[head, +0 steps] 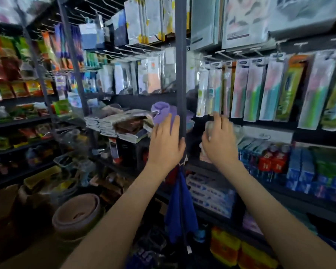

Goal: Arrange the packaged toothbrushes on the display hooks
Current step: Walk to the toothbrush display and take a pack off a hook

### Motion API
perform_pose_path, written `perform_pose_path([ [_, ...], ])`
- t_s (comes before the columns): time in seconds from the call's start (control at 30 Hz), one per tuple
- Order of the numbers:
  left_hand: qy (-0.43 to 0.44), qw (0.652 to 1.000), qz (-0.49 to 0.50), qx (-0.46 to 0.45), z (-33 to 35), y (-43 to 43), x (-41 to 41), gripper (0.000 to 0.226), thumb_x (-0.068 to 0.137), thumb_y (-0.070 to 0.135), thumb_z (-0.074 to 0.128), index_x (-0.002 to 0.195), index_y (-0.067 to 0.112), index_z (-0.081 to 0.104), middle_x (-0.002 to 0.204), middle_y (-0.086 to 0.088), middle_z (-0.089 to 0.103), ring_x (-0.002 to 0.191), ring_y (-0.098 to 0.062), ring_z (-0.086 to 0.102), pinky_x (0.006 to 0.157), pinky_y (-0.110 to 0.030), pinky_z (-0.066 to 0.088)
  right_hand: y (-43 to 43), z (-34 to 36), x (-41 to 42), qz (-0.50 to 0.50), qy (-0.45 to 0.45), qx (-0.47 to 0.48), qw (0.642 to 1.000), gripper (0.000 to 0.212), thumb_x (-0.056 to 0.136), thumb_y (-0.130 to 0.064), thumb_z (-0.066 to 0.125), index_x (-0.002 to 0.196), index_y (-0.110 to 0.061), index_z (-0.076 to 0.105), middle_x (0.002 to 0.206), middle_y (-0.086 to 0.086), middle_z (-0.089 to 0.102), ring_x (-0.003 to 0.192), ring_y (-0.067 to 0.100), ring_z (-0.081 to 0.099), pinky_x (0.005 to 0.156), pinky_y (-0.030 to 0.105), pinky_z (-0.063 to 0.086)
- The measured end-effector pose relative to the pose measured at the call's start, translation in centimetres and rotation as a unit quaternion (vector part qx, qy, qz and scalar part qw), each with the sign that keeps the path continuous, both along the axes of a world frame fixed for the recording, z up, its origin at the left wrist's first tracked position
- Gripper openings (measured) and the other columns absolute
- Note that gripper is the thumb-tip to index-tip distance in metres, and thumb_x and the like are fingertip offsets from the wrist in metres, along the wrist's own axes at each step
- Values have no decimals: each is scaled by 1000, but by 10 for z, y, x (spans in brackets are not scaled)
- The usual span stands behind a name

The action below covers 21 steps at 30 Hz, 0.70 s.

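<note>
Packaged toothbrushes (254,90) hang in a row at right centre of the frame, beyond both hands; nearest, the left hand (166,140) lies with straight fingers flat against the dark upright post (180,74) at centre; the right hand (219,140), just below the row's left end, is blurred, its fingers bent over something pale, and I cannot tell whether it grips a pack; farther up, display hooks (224,55) jut bare. The step is probably reaching for a pack; next, its hang-hole must be threaded onto a hook.

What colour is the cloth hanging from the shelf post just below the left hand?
Deep blue. The cloth shows plainly in the head view, the only one.
</note>
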<state>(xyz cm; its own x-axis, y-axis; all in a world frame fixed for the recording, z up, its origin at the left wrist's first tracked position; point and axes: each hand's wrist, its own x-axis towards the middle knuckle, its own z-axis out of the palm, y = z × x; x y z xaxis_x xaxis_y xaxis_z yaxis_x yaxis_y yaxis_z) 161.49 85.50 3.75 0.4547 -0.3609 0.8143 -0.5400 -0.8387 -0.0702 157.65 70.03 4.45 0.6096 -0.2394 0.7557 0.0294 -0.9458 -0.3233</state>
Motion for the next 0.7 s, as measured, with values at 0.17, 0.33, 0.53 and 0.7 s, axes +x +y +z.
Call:
perform_pose_path([
  [0.17,-61,996,-69,10,26,-6,134,63,85,29,62,139,5,41,143,-18,43,131,-34,42,108,-49,32,-4,5,97,-95,-42,9,995,60,86,-13,56,140,1,33,134,19,44,122,35,42,99,43,39],
  [0.33,-105,982,-156,17,41,-18,244,65,88,32,53,145,10,31,153,-16,27,140,-31,23,113,-50,22,-5,14,178,-182,-45,33,982,65,86,-16,56,142,0,28,134,17,43,123,32,40,101,41,37],
  [0.53,-151,954,-260,-15,49,-49,299,65,91,39,48,147,14,26,152,-21,23,141,-36,19,114,-54,18,-14,16,222,-258,-33,53,964,66,87,-17,60,142,2,29,133,19,44,124,34,42,103,43,37],
  [0.7,-172,937,-302,-26,43,-64,305,65,88,35,54,146,16,31,152,-19,21,141,-35,19,115,-50,13,-21,15,234,-292,-11,49,955,67,87,-14,60,142,3,26,133,20,42,124,34,40,106,42,34],
])
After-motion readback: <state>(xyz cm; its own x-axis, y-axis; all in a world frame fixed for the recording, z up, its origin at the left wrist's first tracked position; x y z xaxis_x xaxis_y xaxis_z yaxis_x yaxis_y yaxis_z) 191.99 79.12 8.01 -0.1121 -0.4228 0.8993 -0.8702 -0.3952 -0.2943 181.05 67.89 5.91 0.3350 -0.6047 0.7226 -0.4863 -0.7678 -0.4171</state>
